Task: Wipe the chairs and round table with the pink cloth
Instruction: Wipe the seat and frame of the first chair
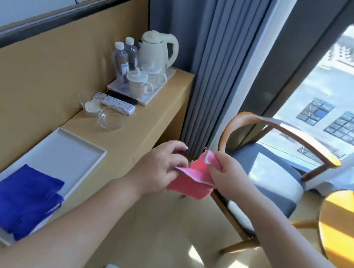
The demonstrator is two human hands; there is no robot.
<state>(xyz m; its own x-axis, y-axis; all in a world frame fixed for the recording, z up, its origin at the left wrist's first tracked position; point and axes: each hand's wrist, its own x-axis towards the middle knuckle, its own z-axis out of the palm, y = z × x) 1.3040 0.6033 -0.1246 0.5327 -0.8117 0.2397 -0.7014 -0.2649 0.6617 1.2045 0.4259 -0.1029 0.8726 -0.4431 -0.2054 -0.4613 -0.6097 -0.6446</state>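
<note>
Head view: a blue cloth point(21, 198) is laid on a white tray point(72, 152) at lower left. At centre the pink cloth point(189, 184) is pinched in mid-air, left edge by the left hand point(162, 166), top corner by the right hand point(222, 175). Farther right, a chair point(277, 194) and the round table point(350, 228) are seen.

Bright daylight pours through the window point(348, 102), throwing sun patches on the round table point(345, 230); edges bend, focus soft.
</note>
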